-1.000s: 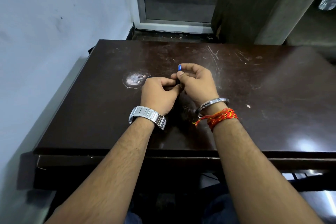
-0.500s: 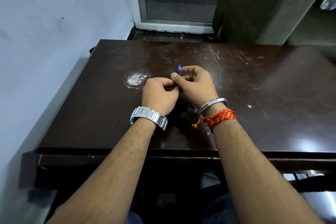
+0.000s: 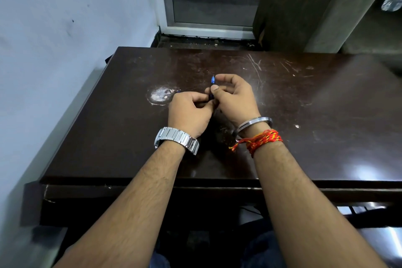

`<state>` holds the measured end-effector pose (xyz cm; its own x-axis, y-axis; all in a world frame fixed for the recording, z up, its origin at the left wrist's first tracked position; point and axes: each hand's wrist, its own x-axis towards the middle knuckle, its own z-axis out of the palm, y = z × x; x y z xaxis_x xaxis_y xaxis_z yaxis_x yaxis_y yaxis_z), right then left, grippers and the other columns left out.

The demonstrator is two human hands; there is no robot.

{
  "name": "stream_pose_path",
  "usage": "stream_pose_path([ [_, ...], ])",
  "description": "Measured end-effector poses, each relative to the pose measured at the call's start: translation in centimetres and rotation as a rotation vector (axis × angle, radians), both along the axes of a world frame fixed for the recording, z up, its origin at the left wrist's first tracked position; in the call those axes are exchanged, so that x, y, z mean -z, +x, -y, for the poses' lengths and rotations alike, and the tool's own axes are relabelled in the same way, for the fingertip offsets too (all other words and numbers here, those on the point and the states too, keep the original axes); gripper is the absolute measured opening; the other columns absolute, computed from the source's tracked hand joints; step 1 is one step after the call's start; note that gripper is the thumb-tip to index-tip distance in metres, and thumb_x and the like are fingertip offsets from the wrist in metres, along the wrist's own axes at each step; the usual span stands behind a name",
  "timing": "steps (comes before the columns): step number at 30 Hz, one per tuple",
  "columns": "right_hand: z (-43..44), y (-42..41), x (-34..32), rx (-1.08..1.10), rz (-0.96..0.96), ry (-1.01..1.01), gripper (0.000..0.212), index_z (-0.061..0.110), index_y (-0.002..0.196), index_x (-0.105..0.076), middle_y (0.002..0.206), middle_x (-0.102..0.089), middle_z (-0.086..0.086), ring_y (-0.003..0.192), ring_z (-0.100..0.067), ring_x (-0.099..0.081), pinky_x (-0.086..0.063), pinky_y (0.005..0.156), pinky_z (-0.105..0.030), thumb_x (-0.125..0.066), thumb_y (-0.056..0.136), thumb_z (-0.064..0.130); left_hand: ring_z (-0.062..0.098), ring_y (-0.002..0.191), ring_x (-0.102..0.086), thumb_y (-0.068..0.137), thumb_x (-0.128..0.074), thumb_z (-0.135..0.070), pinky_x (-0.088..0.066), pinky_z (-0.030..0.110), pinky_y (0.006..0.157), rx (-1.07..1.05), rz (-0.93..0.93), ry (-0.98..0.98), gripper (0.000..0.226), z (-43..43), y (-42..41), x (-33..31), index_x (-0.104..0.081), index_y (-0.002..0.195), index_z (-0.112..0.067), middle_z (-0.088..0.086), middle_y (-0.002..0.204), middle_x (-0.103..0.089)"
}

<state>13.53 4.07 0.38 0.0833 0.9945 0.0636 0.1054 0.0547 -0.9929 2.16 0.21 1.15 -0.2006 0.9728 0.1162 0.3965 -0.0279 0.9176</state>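
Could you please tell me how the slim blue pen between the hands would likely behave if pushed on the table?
The slim blue pen looks straight and unbent, so it is probably stiff. The left hand and right hand hold it with fingertips alone, so it is likely light. On the glossy dark table it may roll.

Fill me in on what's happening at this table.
A person sits at a dark table with both hands close together over its middle, working on a thin blue pen. The right hand pinches the pen, whose blue end points away from the person. The left hand curls round its lower end. How the pen is being worked is hidden by the fingers.
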Motion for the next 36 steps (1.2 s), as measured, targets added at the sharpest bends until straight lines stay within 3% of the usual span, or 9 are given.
stream_pose_path([
  [4, 0.2, -0.1, 0.2, 0.015, 0.077, -0.021, 0.022, 0.03, 0.089, -0.057, 0.068, -0.069, 0.01, 0.064, -0.003, -0.066, -0.057, 0.066, -0.026, -0.077, 0.081, 0.031, 0.011, 0.061, -0.067, 0.078, -0.072, -0.02, -0.047, 0.021, 0.054, 0.007, -0.062, 0.011, 0.008, 0.0, -0.1, 0.1, -0.078, 0.076, -0.015, -0.002, 0.065, -0.072],
  [6, 0.2, -0.1, 0.2, 0.022, 0.075, -0.001, 0.02, 0.03, 0.088, -0.057, 0.062, -0.068, 0.011, 0.058, 0.001, -0.065, -0.053, 0.061, -0.02, -0.075, 0.083, 0.023, 0.005, 0.061, -0.066, 0.078, -0.073, -0.02, -0.047, 0.018, 0.056, 0.004, -0.046, 0.007, 0.006, 0.0, 0.0, 0.1, -0.079, 0.079, -0.017, -0.006, 0.067, -0.072],
  [9, 0.0, -0.1, 0.0, 0.023, -0.002, -0.02, 0.016, 0.029, 0.091, -0.059, 0.073, -0.074, 0.006, 0.067, -0.006, -0.069, -0.053, 0.066, -0.027, -0.064, 0.088, 0.014, 0.004, 0.07, -0.069, 0.078, -0.076, -0.02, -0.053, 0.02, 0.065, -0.005, -0.011, 0.001, 0.011, 0.0, 0.0, 0.0, -0.079, 0.088, -0.016, -0.005, 0.076, -0.075],
  [13, 0.3, -0.3, 0.2, 0.001, 0.06, -0.049, 0.026, 0.031, 0.094, -0.055, 0.078, -0.07, 0.006, 0.073, -0.012, -0.067, -0.057, 0.073, -0.034, -0.076, 0.08, 0.036, 0.011, 0.067, -0.069, 0.078, -0.072, -0.017, -0.049, 0.021, 0.058, -0.001, -0.061, 0.01, 0.008, 0.0, -0.1, 0.1, -0.078, 0.08, -0.015, -0.002, 0.07, -0.074],
  [18, 0.4, -0.4, -0.2, 0.019, 0.022, -0.018, 0.021, 0.027, 0.1, -0.054, 0.076, -0.071, 0.006, 0.077, -0.015, -0.069, -0.057, 0.078, -0.035, -0.062, 0.091, 0.01, -0.001, 0.07, -0.068, 0.078, -0.075, -0.018, -0.053, 0.015, 0.065, -0.014, -0.009, 0.017, 0.011, -0.1, 0.0, 0.1, -0.079, 0.088, -0.018, -0.008, 0.076, -0.075],
  [21, 0.5, -0.5, -0.3, 0.019, -0.019, -0.039, 0.017, 0.029, 0.099, -0.054, 0.09, -0.074, 0.004, 0.088, -0.019, -0.071, -0.058, 0.082, -0.037, -0.059, 0.094, 0.014, 0.003, 0.071, -0.07, 0.078, -0.075, -0.018, -0.055, 0.021, 0.068, -0.001, -0.004, 0.009, 0.011, -0.1, 0.1, 0.1, -0.079, 0.088, -0.019, -0.007, 0.076, -0.075],
  [24, 0.5, -0.5, -0.3, 0.029, 0.044, -0.072, 0.026, 0.028, 0.103, -0.052, 0.097, -0.07, 0.001, 0.083, -0.017, -0.067, -0.057, 0.078, -0.038, -0.071, 0.086, 0.036, 0.007, 0.069, -0.07, 0.078, -0.074, -0.021, -0.053, 0.022, 0.064, -0.009, -0.04, 0.012, 0.008, -0.1, 0.0, 0.2, -0.078, 0.083, -0.018, -0.005, 0.071, -0.075],
  [29, 0.6, -0.2, -0.5, 0.121, 0.058, -0.051, 0.021, 0.021, 0.098, -0.055, 0.072, -0.067, 0.005, 0.058, -0.004, -0.063, -0.051, 0.061, -0.026, -0.073, 0.086, 0.021, 0.004, 0.068, -0.07, 0.077, -0.075, -0.021, -0.057, 0.024, 0.068, -0.009, -0.006, 0.0, 0.008, -0.2, 0.0, 0.4, -0.079, 0.084, -0.02, -0.008, 0.071, -0.074],
  [36, 0.7, 0.8, -2.0, 0.336, -0.047, 0.12, 0.013, 0.021, 0.092, -0.06, 0.069, -0.065, 0.006, 0.057, -0.002, -0.06, -0.056, 0.066, -0.033, -0.072, 0.087, 0.018, 0.0, 0.062, -0.065, 0.074, -0.077, -0.022, -0.053, 0.019, 0.064, 0.037, -0.013, -0.03, 0.006, -0.2, 0.4, 0.5, -0.075, 0.077, -0.026, -0.014, 0.067, -0.07],
])
